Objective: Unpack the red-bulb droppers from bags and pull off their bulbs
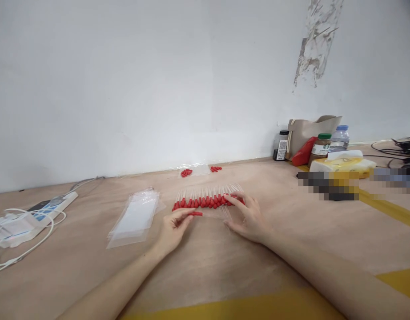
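Observation:
My left hand (173,229) is closed, pinching the red rubber bulb of a glass dropper (197,214). Its clear tube points right, toward my right hand. With thumb and forefinger apart, my right hand (250,218) rests at the right end of a row of droppers (201,202). These have red bulbs toward me and thin clear tubes pointing away. Its forefinger reaches the bulbs, and several clear tubes (226,212) lie between forefinger and thumb; the other fingers are partly hidden. Left of the row lies a stack of clear plastic bags (134,218).
Two small heaps of red bulbs (186,172) lie on clear plastic by the wall. At left is a power strip (21,229) with white cables. At right stand a dark-capped bottle (281,146), a grey bag (301,129), a green-lidded jar (321,146) and a tissue pack (341,166).

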A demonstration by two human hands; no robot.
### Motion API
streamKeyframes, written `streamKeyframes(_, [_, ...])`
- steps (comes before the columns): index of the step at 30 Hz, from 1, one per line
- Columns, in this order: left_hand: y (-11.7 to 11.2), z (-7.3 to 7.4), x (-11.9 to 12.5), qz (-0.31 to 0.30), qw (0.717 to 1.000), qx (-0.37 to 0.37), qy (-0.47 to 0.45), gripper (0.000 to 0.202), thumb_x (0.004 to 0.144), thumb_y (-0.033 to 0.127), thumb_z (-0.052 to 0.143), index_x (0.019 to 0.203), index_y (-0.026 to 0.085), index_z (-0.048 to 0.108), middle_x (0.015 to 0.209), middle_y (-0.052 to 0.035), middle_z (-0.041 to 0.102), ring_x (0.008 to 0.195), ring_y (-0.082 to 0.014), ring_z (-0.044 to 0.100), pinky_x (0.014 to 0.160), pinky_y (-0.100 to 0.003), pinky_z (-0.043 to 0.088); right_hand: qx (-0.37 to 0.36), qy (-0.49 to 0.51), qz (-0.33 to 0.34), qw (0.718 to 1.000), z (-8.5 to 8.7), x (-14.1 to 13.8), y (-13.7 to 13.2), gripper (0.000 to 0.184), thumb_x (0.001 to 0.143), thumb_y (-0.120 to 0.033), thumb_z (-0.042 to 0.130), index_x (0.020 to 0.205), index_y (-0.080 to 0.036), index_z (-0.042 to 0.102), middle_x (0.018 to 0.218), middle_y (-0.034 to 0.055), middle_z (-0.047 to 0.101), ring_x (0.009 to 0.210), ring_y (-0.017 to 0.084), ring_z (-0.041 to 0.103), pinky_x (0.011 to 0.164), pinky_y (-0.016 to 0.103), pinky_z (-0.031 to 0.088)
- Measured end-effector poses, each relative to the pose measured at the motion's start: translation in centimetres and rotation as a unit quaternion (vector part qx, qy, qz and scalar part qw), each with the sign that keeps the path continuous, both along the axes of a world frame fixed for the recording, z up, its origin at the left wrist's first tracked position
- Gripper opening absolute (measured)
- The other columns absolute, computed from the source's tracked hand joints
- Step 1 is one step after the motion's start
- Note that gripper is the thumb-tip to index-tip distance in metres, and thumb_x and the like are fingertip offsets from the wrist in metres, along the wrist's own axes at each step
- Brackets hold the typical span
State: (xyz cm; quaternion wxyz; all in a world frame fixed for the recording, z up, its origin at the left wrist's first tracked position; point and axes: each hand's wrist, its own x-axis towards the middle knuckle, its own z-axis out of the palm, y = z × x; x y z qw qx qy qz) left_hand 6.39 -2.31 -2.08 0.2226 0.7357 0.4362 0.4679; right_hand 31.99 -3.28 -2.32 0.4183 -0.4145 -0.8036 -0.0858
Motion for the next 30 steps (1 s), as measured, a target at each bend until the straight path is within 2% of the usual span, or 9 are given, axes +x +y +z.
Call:
streamKeyframes(3, [-0.8, -0.8, 1.1, -0.041, 0.997, -0.032, -0.049, 0.021, 0.074, 0.025, 0.059, 0.091, 0.016, 0.067, 0.092, -0.0073, 0.067, 0.086, -0.0182, 0.062, 0.08, -0.031, 0.049, 0.019, -0.046, 0.038, 0.998, 0.1, -0.3, -0.2, 0.055, 0.071, -0.042, 0.059, 0.122, -0.023, 0.047, 0.116, 0.0094, 0.05, 0.106, 0.023, 0.044, 0.09, 0.04, 0.031])
streamKeyframes(6, [-1.1, -1.0, 1.7, -0.067, 0.994, -0.042, -0.078, 0.018, 0.072, 0.023, 0.062, 0.088, 0.015, 0.067, 0.092, -0.0081, 0.066, 0.086, -0.0183, 0.062, 0.08, -0.032, 0.05, 0.025, -0.071, 0.063, 0.995, 0.0, -0.9, -0.2, 0.042, 0.076, -0.042, 0.057, 0.114, -0.024, 0.054, 0.1, 0.0056, 0.06, 0.098, 0.02, 0.048, 0.091, 0.04, 0.029])
streamKeyframes(9, [-1.2, -0.9, 1.8, -0.094, 0.992, -0.042, -0.073, 0.018, 0.072, 0.022, 0.061, 0.089, 0.016, 0.066, 0.092, -0.0078, 0.065, 0.086, -0.0179, 0.061, 0.079, -0.031, 0.05, 0.04, -0.071, 0.071, 0.994, -0.3, -1.5, 0.0, 0.025, 0.082, -0.035, 0.051, 0.103, -0.025, 0.061, 0.08, 0.0027, 0.063, 0.087, 0.016, 0.051, 0.09, 0.04, 0.027])
streamKeyframes(13, [-1.7, -0.6, 1.8, -0.103, 0.994, -0.001, -0.02, 0.017, 0.076, 0.022, 0.058, 0.09, 0.018, 0.065, 0.091, -0.007, 0.063, 0.086, -0.017, 0.06, 0.078, -0.031, 0.05, 0.048, -0.085, 0.088, 0.991, -0.4, -1.8, -0.1, 0.019, 0.084, -0.031, 0.049, 0.092, -0.025, 0.065, 0.067, 0.0002, 0.06, 0.075, 0.014, 0.048, 0.088, 0.039, 0.026])
streamKeyframes(18, [-2.4, 0.3, 2.5, -0.076, 0.99, 0.049, 0.104, 0.029, 0.077, 0.028, 0.058, 0.105, 0.02, 0.059, 0.096, -0.006, 0.062, 0.088, -0.0171, 0.057, 0.079, -0.032, 0.046, 0.058, -0.099, 0.088, 0.99, -0.3, -2.0, -0.4, 0.021, 0.085, -0.031, 0.046, 0.081, -0.021, 0.064, 0.066, 0.001, 0.057, 0.072, 0.013, 0.044, 0.085, 0.037, 0.027])
streamKeyframes(22, [-2.3, 0.4, 2.9, -0.062, 0.972, 0.111, 0.198, 0.019, 0.083, 0.032, 0.051, 0.089, 0.02, 0.064, 0.086, -0.0039, 0.063, 0.079, -0.0158, 0.055, 0.074, -0.031, 0.042, 0.082, -0.104, 0.102, 0.986, -0.2, -2.1, -0.6, 0.021, 0.085, -0.029, 0.045, 0.078, -0.02, 0.063, 0.064, 0.0003, 0.056, 0.069, 0.013, 0.043, 0.085, 0.036, 0.026])
streamKeyframes(25, [-2.4, 0.3, 2.9, -0.058, 0.959, 0.139, 0.24, 0.021, 0.083, 0.033, 0.05, 0.075, 0.019, 0.063, 0.075, -0.0019, 0.061, 0.072, -0.015, 0.053, 0.072, -0.031, 0.037, 0.088, -0.114, 0.113, 0.983, -0.1, -2.0, -0.9, 0.023, 0.086, -0.028, 0.044, 0.072, -0.019, 0.061, 0.06, -0.0008, 0.054, 0.067, 0.012, 0.042, 0.083, 0.036, 0.026])
streamKeyframes(30, [-2.9, 0.2, 2.7, -0.08, 0.953, 0.14, 0.258, 0.023, 0.086, 0.03, 0.045, 0.072, 0.018, 0.057, 0.073, -0.0021, 0.059, 0.072, -0.0146, 0.051, 0.073, -0.031, 0.034, 0.082, -0.134, 0.127, 0.979, -0.1, -1.6, -1.2, 0.02, 0.085, -0.024, 0.046, 0.071, -0.019, 0.059, 0.057, -0.0024, 0.054, 0.066, 0.012, 0.042, 0.082, 0.035, 0.026])
